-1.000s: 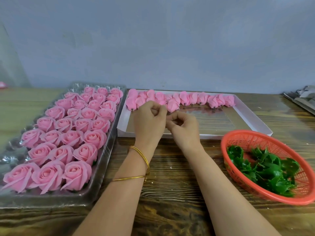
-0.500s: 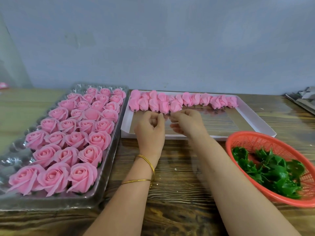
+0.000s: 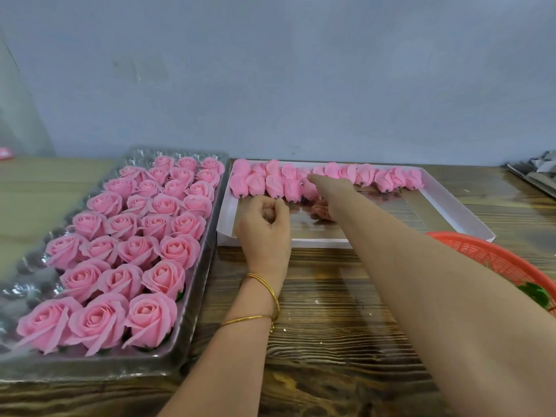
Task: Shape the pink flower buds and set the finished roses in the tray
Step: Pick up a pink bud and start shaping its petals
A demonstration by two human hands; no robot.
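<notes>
The right hand [image 3: 329,194] reaches into the row of buds [image 3: 365,176] at the frame's centre with its grip turned away, so whether it holds a bud cannot be told. It also covers a few buds behind it. The left hand [image 3: 264,225] is curled, and anything inside the fist is hidden. The right forearm hides most of the orange basket [image 3: 493,260], which the right edge also cuts off, so only a scrap of green leaves [image 3: 535,293] shows. The clear tray [image 3: 90,368] runs off the lower left. A pink thing [image 3: 4,153] at the left edge and grey things [image 3: 538,176] at the upper right are cut off and unidentifiable.
</notes>
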